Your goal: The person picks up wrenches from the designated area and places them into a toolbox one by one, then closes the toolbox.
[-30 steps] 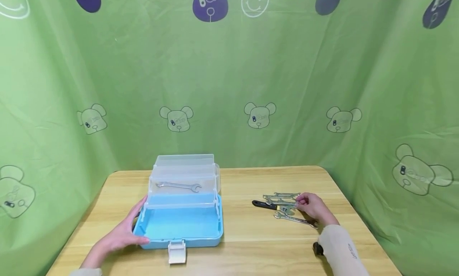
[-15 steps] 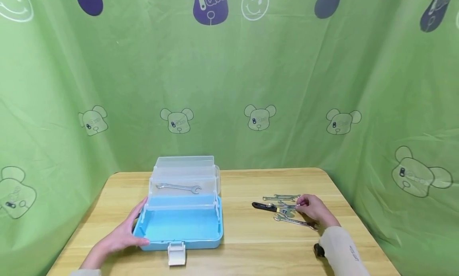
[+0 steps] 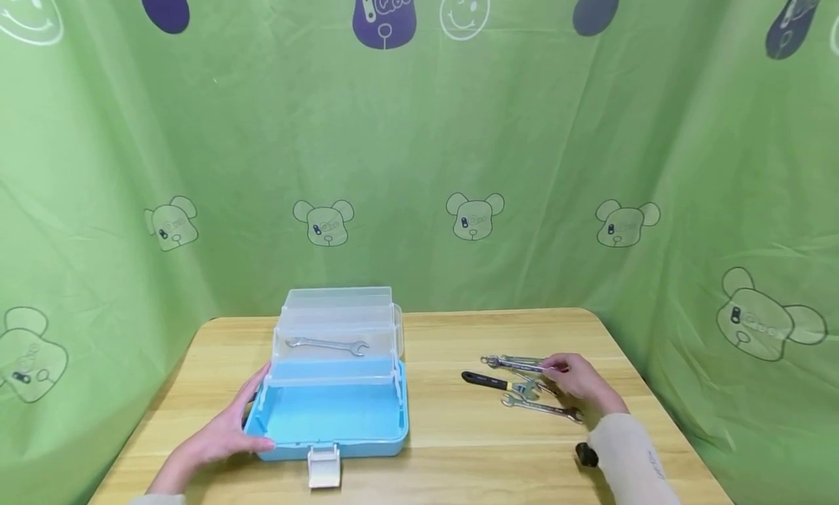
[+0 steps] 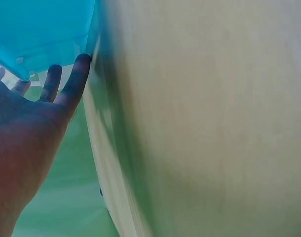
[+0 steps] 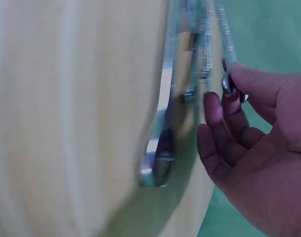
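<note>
My left hand [image 3: 219,433] rests at the left side of a blue toolbox [image 3: 357,447], its thumb on the front corner and its other fingers extended along the side. The box stands with its clear trays folded up; a silver wrench [image 3: 328,344] lies in one tray. On the right, my right hand [image 3: 583,382] pinches one end of a silver wrench [image 3: 521,365] between thumb and fingers. That wrench is above others on the table. Beneath and nearer lie an adjustable wrench [image 3: 483,380] with a black handle and another silver wrench [image 3: 544,407].
A wooden table [image 3: 446,454] carries everything. The toolbox's white latch [image 3: 324,468] hangs down at its front. Thin silver wrenches [image 3: 524,358] lie behind the held one. Green printed cloth [image 3: 419,148] surrounds the table at the back and sides.
My right hand has raised the pinched wrench off the adjustable wrench and shifted it slightly back, uncovering the adjustable wrench's head. The left hand and toolbox stay in place.
</note>
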### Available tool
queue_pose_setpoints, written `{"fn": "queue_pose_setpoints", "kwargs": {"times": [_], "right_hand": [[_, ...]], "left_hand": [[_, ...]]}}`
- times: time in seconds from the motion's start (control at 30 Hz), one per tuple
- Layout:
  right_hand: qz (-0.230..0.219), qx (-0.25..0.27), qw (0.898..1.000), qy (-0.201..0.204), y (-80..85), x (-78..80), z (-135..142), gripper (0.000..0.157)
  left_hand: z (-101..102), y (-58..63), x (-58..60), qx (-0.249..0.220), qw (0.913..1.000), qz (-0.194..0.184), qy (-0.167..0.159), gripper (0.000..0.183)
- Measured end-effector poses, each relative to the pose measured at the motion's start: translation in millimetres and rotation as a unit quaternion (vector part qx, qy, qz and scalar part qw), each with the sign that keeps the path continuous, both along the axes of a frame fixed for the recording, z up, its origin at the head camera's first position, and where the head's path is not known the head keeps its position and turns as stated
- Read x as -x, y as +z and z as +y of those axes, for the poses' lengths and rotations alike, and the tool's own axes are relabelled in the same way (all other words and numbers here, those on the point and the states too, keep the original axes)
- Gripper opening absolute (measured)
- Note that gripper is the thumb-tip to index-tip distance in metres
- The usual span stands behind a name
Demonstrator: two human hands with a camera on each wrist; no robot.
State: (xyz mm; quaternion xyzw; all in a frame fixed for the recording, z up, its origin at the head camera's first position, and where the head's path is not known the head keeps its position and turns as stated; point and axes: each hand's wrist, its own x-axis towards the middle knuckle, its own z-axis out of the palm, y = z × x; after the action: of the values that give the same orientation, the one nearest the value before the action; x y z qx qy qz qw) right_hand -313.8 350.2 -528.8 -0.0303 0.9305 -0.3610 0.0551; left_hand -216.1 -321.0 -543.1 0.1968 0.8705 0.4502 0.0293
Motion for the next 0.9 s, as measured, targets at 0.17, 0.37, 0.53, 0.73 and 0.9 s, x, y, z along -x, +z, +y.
{"fn": "queue_pose_setpoints", "kwargs": {"times": [0.17, 0.37, 0.53, 0.73, 0.9], "right_hand": [[0.023, 0.005, 1.000, 0.012, 12.2, -4.2, 0, 0.023], [0.005, 0.089, 0.996, 0.002, 12.3, -5.5, -2, 0.026], [-0.013, 0.144, 0.989, -0.007, 9.2, -5.9, -1, 0.035], [-0.042, 0.193, 0.980, -0.005, 7.7, -5.6, -1, 0.046], [-0.057, 0.220, 0.974, 0.007, 5.0, -4.2, -2, 0.050]], "left_hand": [[0, 2.0, -0.7, 0.001, 0.9999, -0.012, 0.003, 0.136], [0, 1.6, 1.1, 0.000, 1.0000, -0.007, -0.001, 0.137], [2, -0.4, 1.1, -0.006, 0.9999, -0.012, -0.003, 0.136], [1, -0.3, 0.1, -0.006, 0.9998, -0.019, 0.000, 0.136], [0, 1.7, -0.9, -0.003, 0.9997, -0.022, 0.005, 0.137]]}}
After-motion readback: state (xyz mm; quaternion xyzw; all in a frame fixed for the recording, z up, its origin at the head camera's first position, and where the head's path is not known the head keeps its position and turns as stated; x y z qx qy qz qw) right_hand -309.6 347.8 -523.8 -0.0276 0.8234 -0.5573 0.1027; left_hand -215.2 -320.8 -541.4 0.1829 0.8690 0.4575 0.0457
